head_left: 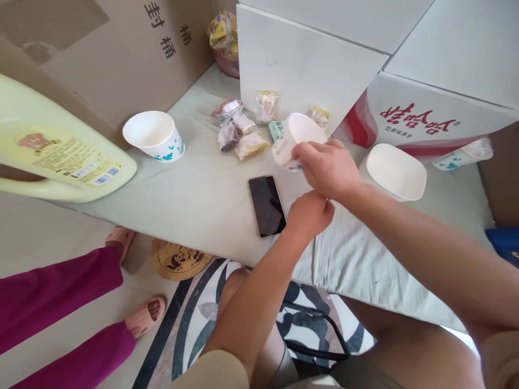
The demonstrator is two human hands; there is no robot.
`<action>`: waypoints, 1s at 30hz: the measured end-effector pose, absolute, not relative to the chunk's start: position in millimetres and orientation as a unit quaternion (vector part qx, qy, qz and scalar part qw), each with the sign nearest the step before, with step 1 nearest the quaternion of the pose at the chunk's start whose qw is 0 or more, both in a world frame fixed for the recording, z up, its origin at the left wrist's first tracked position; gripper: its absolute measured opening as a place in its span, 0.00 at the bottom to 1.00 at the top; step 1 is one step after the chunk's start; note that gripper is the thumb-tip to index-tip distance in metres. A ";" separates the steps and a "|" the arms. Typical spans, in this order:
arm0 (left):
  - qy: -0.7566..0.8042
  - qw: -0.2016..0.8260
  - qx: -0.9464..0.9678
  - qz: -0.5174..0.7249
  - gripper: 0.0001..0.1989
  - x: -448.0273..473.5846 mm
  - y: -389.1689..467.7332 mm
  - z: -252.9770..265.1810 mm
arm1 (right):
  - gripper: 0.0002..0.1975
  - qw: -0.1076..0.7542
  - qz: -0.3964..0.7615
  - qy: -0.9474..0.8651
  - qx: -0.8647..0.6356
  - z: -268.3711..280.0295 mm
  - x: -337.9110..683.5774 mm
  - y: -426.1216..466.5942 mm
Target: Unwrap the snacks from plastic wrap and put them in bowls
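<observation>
Table [203, 205]: pale cloth cover [344, 256], wrinkled at near right. On it: 1 jug [60, 135] and 1 paper cup [168, 143], left; 1 dark-screened phone [267, 206], near middle; wrapped snacks [251, 145], far middle; 1 white tub [395, 172] and plastic-wrapped cups [462, 155], right; cartons [308, 65], far side; brown box [121, 65], far left.

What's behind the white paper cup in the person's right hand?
Behind the cup, part of a pale-green packet shows at left, and a small yellow-edged wrapped snack at right. The cup hides the packet's remainder and anything directly behind it.
</observation>
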State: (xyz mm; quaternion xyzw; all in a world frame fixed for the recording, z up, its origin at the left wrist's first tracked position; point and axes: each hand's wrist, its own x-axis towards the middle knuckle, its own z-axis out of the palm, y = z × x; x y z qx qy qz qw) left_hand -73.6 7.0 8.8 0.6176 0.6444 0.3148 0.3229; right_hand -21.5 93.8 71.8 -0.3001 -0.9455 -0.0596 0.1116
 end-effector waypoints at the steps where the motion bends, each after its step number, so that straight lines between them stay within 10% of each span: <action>1: 0.635 0.322 0.630 0.310 0.12 -72.1 6.4 9.2 | 0.15 0.107 -0.069 -0.938 -0.322 65.4 -6.8 101.5; 6: 0.618 0.330 0.665 0.259 0.15 -62.2 6.8 9.8 | 0.13 0.037 0.005 -0.955 -0.295 42.7 29.8 118.2; 13: 0.591 0.358 0.675 0.260 0.14 -59.8 10.2 11.5 | 0.09 0.182 0.031 -0.896 -0.403 59.6 11.3 165.7; 18: 0.600 0.372 0.661 0.252 0.13 -63.9 13.7 10.9 | 0.27 0.090 0.058 -0.855 -0.508 53.6 -14.0 223.4; 23: 0.592 0.379 0.663 0.260 0.14 -66.5 14.8 10.7 | 0.23 0.062 0.044 -0.818 -0.570 36.9 -19.2 232.0; 30: 0.580 0.372 0.671 0.272 0.13 -58.9 12.6 9.0 | 0.20 0.201 0.050 -0.800 -0.563 48.1 24.4 220.5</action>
